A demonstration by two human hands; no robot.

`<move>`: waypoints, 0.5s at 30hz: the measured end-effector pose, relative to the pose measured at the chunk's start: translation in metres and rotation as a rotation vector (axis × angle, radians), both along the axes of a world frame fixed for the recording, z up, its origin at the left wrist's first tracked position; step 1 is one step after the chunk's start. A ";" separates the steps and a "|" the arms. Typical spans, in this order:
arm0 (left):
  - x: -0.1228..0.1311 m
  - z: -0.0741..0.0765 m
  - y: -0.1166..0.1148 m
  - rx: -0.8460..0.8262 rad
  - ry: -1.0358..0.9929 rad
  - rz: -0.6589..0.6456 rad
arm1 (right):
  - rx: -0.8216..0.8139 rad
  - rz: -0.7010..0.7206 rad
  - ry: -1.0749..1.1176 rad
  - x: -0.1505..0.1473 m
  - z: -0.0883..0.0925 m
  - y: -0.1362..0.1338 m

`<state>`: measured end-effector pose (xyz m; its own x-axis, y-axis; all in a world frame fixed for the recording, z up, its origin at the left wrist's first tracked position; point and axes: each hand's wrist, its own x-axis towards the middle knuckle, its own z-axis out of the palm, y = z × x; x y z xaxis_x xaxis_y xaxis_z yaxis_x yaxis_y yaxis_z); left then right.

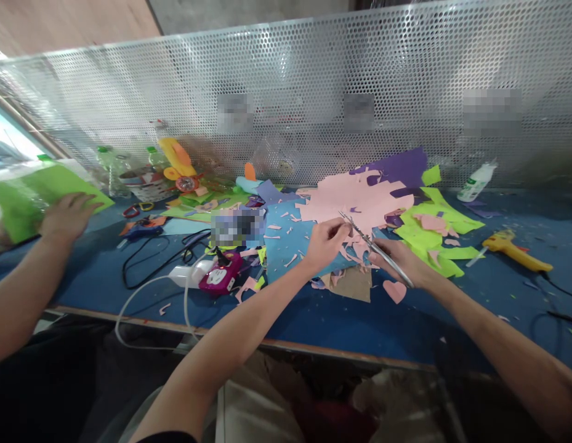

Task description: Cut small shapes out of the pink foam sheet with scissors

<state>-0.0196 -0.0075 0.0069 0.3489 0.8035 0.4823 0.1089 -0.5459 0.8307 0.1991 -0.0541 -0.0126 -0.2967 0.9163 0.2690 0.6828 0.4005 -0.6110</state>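
My left hand is closed in a pinch beside the tips of a pair of silver metal scissors; what its fingers hold is too small to make out. My right hand is wrapped round the scissors, which point up and left. Just beyond both hands lies a large sheet of pink paper with cut-out gaps. A blue sheet strewn with pink scraps is under my left hand. A pink paper heart rests on the table near my right wrist.
A yellow glue gun and a white bottle are at the right. Lime paper borders my right hand. Left of centre sits a magenta power socket with cables. Another person's hand rests on a green sheet. A perforated metal panel stands behind.
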 end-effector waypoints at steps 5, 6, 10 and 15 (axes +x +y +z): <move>0.004 -0.007 0.005 -0.147 -0.282 -0.083 | -0.003 0.033 0.071 0.000 -0.001 0.000; 0.005 -0.009 0.006 -0.176 -0.331 -0.106 | -0.003 0.039 0.099 0.000 -0.001 0.000; 0.005 -0.009 0.008 -0.201 -0.320 -0.129 | -0.036 0.053 0.113 0.000 0.001 -0.001; -0.002 -0.001 0.008 -0.064 -0.103 -0.092 | -0.018 0.063 0.089 0.000 0.001 0.000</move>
<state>-0.0212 0.0002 0.0056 0.3739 0.8006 0.4683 -0.0275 -0.4951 0.8684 0.1994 -0.0544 -0.0115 -0.3290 0.9017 0.2805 0.5993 0.4290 -0.6759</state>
